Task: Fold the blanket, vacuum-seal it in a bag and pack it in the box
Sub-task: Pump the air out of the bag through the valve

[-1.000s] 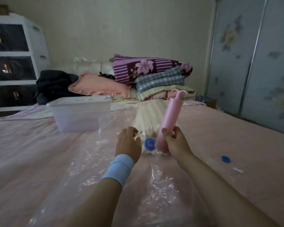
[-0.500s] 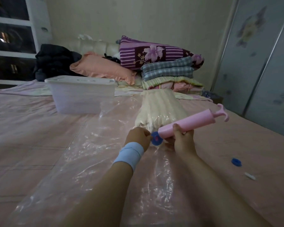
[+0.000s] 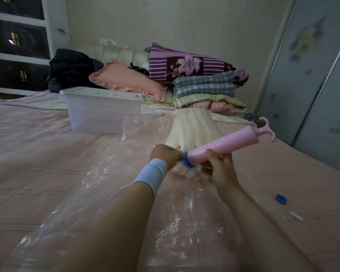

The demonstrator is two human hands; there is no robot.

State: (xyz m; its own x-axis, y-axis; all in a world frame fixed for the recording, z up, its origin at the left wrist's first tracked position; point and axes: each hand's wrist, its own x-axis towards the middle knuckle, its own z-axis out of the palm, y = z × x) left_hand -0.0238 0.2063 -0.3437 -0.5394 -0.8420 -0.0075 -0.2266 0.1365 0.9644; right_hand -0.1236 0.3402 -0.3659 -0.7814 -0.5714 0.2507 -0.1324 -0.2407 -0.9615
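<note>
A: Room layout?
B: Bedroom. Bare beige plaster wall [image 3: 185,20] at the back. Wide bed with a pink checked sheet [image 3: 37,154] fills most of the view.
A: Furniture?
B: Left: tall white drawer cabinet with dark glossy fronts [image 3: 18,46], which show small bright reflections. Right: pale blue-grey sliding wardrobe doors with a faded flower print [image 3: 312,65], with metal strips between the panels.
A: Head end?
B: White tufted padded headboard [image 3: 126,54] against the wall. In front: heap of black clothing [image 3: 71,69], salmon-pink frilled pillow [image 3: 124,79], and a purple striped pillow with a lily print [image 3: 188,63] on a stack of folded checked and striped bedding [image 3: 204,87].
A: Light?
B: Dim, flat, soft.
</note>
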